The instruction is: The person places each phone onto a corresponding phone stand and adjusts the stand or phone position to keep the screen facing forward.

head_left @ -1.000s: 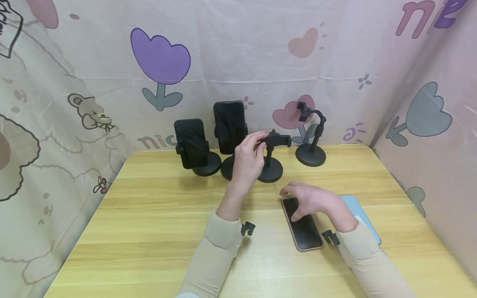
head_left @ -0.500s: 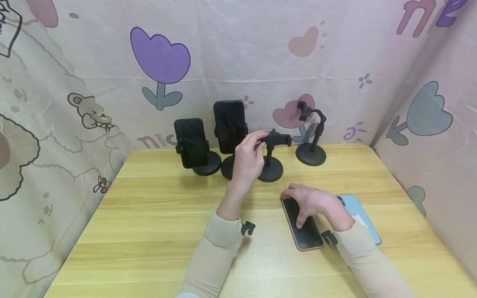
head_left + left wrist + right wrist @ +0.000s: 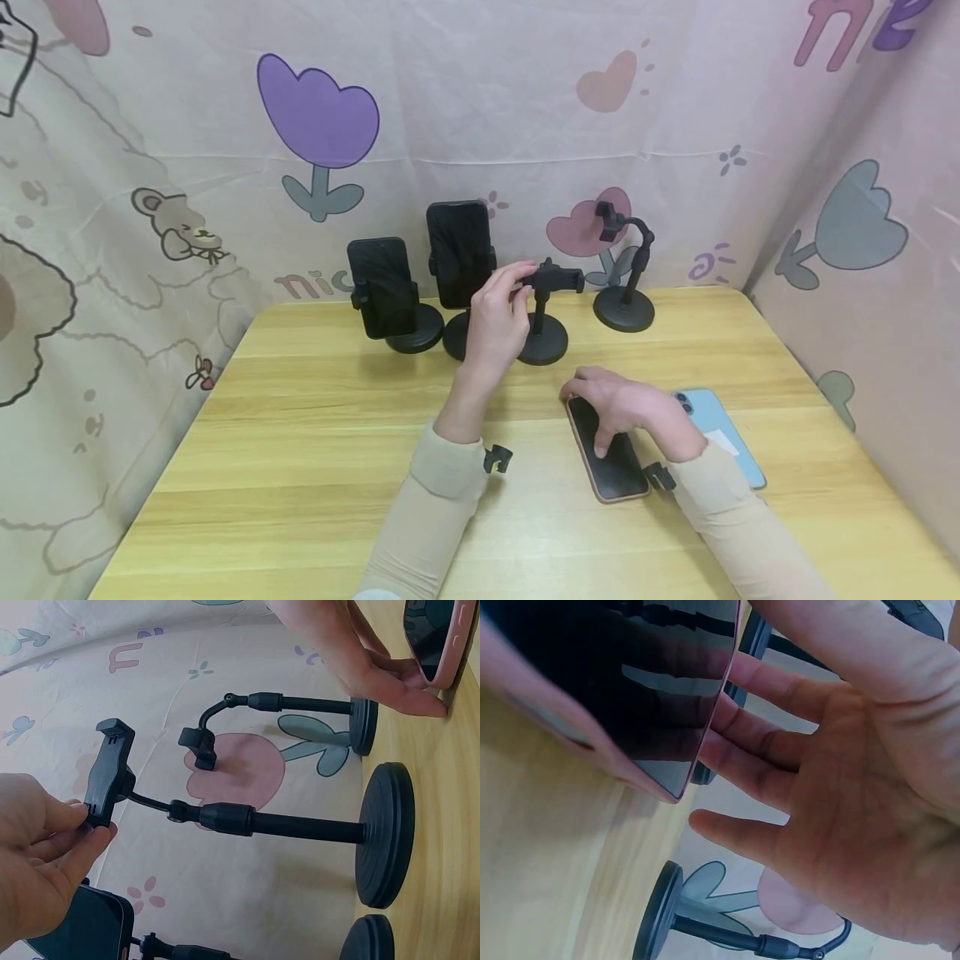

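A black phone stand [image 3: 545, 321] stands upright on the table. My left hand [image 3: 497, 321] pinches one end of its clamp [image 3: 109, 769] between thumb and fingers; the clamp holds no phone. Face up on the table lies a smartphone [image 3: 617, 471] in a pink case, its screen dark. Over its far end, my right hand [image 3: 626, 407] grips it, with the thumb over the screen and the fingers at the far edge. In the right wrist view the phone's edge [image 3: 682, 796] hides some of the fingertips.
Two black stands to the left hold dark phones [image 3: 382, 287] [image 3: 459, 250]. Behind to the right is a gooseneck stand [image 3: 626, 310]. A light blue phone [image 3: 723, 433], back up, lies beside my right wrist. Patterned cloth [image 3: 465, 100] walls the table [image 3: 300, 467].
My right thumb has moved down the screen and the fingers have settled at the phone's far edge. The blue phone's camera has come into view. My left hand stays on the clamp.
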Available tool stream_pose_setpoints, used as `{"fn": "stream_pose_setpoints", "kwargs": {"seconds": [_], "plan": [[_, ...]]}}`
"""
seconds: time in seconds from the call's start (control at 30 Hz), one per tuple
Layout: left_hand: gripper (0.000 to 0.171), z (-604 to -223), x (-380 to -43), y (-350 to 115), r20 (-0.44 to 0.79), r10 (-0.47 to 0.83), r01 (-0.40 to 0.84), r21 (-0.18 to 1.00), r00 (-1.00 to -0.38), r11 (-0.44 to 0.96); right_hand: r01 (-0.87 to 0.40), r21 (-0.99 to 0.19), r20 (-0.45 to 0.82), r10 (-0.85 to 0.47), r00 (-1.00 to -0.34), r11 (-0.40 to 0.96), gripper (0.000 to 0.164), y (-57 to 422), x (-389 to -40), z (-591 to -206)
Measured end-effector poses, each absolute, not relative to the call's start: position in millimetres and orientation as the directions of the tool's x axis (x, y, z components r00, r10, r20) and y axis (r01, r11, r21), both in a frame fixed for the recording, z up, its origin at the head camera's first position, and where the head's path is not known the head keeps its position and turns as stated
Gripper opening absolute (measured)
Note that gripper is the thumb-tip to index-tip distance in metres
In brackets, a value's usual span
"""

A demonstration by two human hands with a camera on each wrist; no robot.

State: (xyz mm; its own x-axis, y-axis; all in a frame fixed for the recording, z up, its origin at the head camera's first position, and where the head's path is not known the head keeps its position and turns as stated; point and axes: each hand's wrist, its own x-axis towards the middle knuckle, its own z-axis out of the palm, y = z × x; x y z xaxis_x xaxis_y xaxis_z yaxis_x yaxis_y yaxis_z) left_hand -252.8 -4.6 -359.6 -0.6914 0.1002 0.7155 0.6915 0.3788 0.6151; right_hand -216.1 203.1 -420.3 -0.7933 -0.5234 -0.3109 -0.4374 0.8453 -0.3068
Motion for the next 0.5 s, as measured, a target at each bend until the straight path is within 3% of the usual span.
{"fn": "stream_pose_setpoints", "kwargs": {"seconds": [0.5], "plan": [[0.028,-361,-254,-5,0.723,0.098,0.696,0.608,-0.684,0.382,-0.519,-0.411,-0.135,-0.613,-0.778,0.749,0.069,218,-216,-413]]}}
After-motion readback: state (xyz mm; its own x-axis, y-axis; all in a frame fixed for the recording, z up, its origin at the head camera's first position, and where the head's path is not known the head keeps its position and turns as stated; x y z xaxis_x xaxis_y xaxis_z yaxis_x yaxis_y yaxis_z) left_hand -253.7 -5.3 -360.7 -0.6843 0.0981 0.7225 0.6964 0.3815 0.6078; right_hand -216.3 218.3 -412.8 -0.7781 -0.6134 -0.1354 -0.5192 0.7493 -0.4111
